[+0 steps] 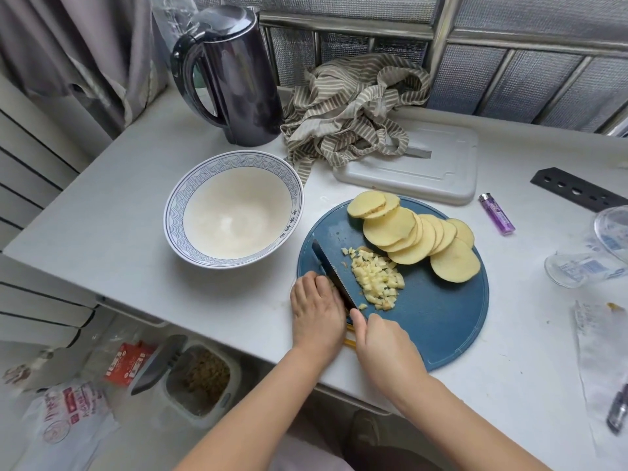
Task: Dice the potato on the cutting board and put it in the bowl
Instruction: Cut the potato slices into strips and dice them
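A round blue cutting board [438, 314] lies on the white table. Several yellow potato slices [411, 232] fan across its far half. A small heap of diced potato [377, 278] lies near the middle. My right hand [384, 348] grips the handle of a dark knife [331, 270] whose blade stands on the board just left of the dice. My left hand [316, 311] rests on the board's left edge against the blade, fingers curled over something I cannot make out. The white bowl [176, 215] with a blue patterned rim stands empty to the left of the board.
A dark kettle [238, 79] and a striped cloth [350, 110] stand behind the bowl and board. A grey lid [441, 171], a purple lighter [496, 214], glass jars [591, 256] and a black bracket [574, 192] lie to the right. The table's front edge runs just below my wrists.
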